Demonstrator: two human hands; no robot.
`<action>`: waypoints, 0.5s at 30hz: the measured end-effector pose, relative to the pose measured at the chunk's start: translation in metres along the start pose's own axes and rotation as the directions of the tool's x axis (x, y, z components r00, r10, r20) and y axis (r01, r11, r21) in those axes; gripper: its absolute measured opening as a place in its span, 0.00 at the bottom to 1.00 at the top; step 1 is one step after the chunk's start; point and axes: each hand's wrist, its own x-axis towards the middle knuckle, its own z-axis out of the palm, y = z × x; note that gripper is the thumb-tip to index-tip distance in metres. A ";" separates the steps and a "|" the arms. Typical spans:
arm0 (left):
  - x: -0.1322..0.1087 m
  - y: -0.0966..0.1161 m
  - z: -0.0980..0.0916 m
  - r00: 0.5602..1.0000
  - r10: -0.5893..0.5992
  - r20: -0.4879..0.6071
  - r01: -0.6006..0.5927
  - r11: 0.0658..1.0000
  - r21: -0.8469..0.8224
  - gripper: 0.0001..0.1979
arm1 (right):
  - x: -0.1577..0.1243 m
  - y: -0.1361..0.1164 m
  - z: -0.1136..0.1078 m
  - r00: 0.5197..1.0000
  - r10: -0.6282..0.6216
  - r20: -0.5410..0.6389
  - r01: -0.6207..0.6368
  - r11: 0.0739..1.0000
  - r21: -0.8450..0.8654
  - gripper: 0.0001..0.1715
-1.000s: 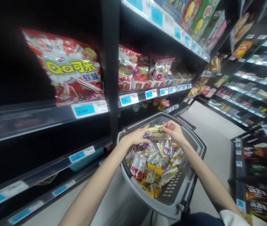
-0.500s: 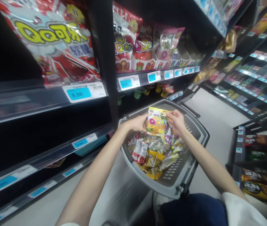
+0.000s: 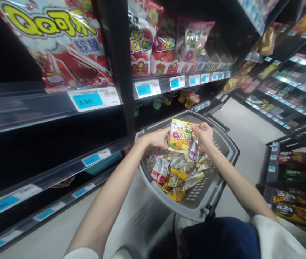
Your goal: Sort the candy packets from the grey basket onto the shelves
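Observation:
A yellow candy packet [image 3: 179,135] is held upright above a grey shopping basket [image 3: 221,172]. My left hand [image 3: 156,138] is closed on its left edge. Its upper right corner is pinched by my right hand [image 3: 204,135]. The basket holds several small snack packets [image 3: 175,172] in yellow, red, purple and green. Both forearms reach forward over the basket's near rim.
Dark store shelves stand close on the left, with a big red QQ bag [image 3: 58,46] above a blue 3.50 price tag [image 3: 87,100]. More candy bags [image 3: 163,46] fill the shelf ahead. A second shelf unit [image 3: 290,86] lines the right, with grey floor [image 3: 247,129] between.
Both hands lifted the yellow packet out of the pile and turned it upright, its printed face toward me. The view has tilted down and nearer to the shelves.

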 end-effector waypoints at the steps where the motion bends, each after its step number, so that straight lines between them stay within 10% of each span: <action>1: 0.000 0.001 0.000 1.000 -0.002 0.004 0.002 1.000 -0.015 0.50 | 0.000 0.000 0.000 1.000 0.002 -0.011 -0.002 1.000 -0.006 0.30; 15: 0.003 -0.002 -0.001 0.998 -0.063 -0.011 0.063 0.998 0.026 0.55 | 0.001 0.002 0.001 0.999 0.030 -0.030 -0.028 0.998 0.047 0.31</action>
